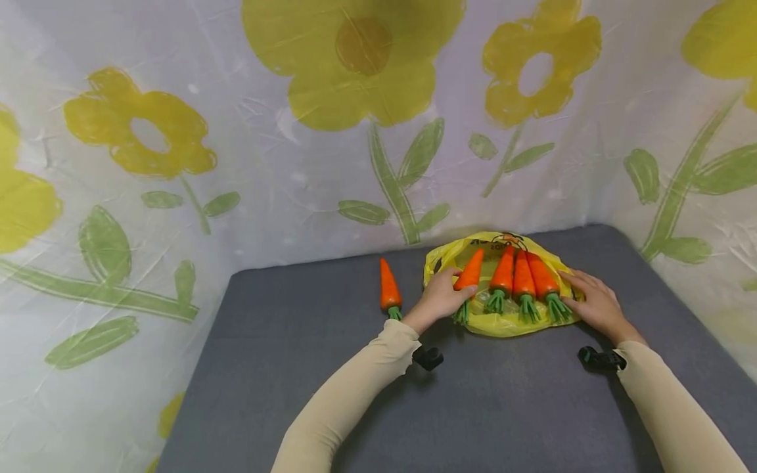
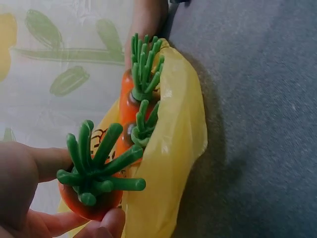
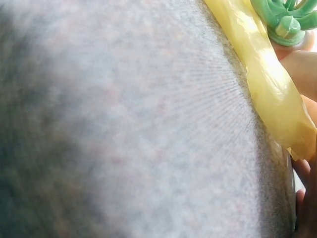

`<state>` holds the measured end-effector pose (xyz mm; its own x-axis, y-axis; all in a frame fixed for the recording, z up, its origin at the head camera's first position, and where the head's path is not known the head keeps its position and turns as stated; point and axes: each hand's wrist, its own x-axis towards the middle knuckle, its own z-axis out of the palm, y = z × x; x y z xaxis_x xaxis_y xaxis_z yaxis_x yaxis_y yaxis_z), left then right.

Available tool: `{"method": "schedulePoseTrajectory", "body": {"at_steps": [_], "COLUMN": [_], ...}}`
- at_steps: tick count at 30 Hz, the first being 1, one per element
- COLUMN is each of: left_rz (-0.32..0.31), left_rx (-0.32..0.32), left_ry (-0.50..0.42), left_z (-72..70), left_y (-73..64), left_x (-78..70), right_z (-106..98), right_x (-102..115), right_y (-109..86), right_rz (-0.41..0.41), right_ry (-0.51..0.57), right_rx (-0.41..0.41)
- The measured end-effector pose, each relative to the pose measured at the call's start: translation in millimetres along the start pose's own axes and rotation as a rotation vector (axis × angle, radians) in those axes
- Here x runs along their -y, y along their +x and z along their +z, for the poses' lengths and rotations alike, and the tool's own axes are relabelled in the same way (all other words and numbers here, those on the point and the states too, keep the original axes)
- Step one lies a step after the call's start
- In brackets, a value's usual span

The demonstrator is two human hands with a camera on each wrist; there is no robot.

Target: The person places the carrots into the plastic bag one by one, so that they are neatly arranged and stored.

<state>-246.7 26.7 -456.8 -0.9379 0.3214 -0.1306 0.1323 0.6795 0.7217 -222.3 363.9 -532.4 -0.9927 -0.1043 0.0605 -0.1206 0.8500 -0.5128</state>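
Observation:
My left hand (image 1: 442,294) grips an orange toy carrot (image 1: 471,269) with a green top, its thumb and fingers round the thick end, over the left part of a yellow plastic bag (image 1: 497,326). In the left wrist view the held carrot's green top (image 2: 99,173) faces the camera. Three more carrots (image 1: 523,276) lie side by side in the bag, tips pointing away. My right hand (image 1: 597,303) holds the bag's right edge, thumb on the inner side beside the rightmost carrot. The right wrist view shows the bag's rim (image 3: 277,94) between thumb and fingers.
One more carrot (image 1: 389,289) lies on the grey table (image 1: 284,368) left of the bag, close to my left wrist. A flowered curtain (image 1: 284,190) rises behind the table and along its sides. Black straps (image 1: 600,359) sit at both wrists.

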Motion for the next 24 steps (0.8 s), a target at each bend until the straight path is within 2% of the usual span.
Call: {"method": "schedulePoseTrajectory", "body": {"at_steps": [15,24], "left_rz": [-0.074,-0.145], "left_rx": [0.029,0.033], "left_ry": [-0.020,-0.030], "left_z": [12.7,22.1], "left_y": [15.5,29.1], "left_x": [-14.7,-13.0], "right_z": [1,-2], "right_x": [-1,1], "right_y": [-1.8,-2.8], "right_rz": [0.001,-0.004], "right_ry": [0.002,0.008], "right_rx": [-0.019,-0.006]}}
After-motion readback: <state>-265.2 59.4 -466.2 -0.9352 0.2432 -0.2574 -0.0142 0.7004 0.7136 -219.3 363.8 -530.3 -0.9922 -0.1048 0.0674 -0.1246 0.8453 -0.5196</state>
